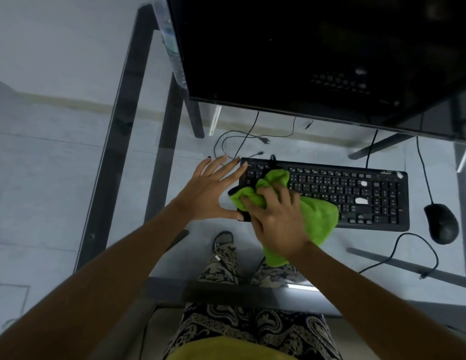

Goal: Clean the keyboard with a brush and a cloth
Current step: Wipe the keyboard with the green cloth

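A black keyboard (pixel 356 193) lies on the glass desk (pixel 148 141) below the monitor. My right hand (pixel 276 216) is shut on a bright green cloth (pixel 317 219), bunched and pressed onto the keyboard's left part. The cloth hangs past the keyboard's front edge toward me. My left hand (pixel 211 190) rests flat on the glass with fingers spread, its fingertips touching the keyboard's left end. No brush is visible.
A large dark monitor (pixel 317 53) stands behind the keyboard. A black mouse (pixel 441 223) sits to the right, its cable looping on the glass. Loose cables lie on the floor beneath. The desk's dark frame (pixel 117 131) runs along the left.
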`<act>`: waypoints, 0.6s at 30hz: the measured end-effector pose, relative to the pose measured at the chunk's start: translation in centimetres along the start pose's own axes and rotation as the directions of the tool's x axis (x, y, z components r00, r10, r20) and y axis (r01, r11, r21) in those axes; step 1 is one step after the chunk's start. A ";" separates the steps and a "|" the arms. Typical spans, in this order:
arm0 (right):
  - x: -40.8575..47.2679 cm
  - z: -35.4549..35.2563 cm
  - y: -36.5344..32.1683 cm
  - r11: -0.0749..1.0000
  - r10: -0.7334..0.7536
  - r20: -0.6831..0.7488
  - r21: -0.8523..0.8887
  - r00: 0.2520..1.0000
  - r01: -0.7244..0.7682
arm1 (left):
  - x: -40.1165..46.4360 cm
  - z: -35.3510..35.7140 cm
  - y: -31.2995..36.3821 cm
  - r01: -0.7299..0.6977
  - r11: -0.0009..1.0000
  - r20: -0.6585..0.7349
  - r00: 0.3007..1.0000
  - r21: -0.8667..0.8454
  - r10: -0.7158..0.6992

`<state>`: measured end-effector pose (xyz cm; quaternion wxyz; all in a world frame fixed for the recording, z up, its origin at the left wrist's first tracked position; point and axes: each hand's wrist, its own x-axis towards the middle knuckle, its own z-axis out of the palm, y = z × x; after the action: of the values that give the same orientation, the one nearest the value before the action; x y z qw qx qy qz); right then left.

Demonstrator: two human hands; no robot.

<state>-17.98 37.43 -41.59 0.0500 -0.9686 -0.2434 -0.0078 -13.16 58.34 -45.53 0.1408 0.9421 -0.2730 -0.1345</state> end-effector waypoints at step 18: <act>0.1 0.1 2.7 0.978 -0.199 -0.016 0.066 0.980 0.200 | 0.4 -0.7 0.8 0.047 0.992 0.006 0.999 -0.119 -0.046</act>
<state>-16.63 35.05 -41.94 0.0824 -0.9371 -0.3392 -0.0090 -12.97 57.60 -44.72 0.1929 0.9379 -0.2427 -0.1554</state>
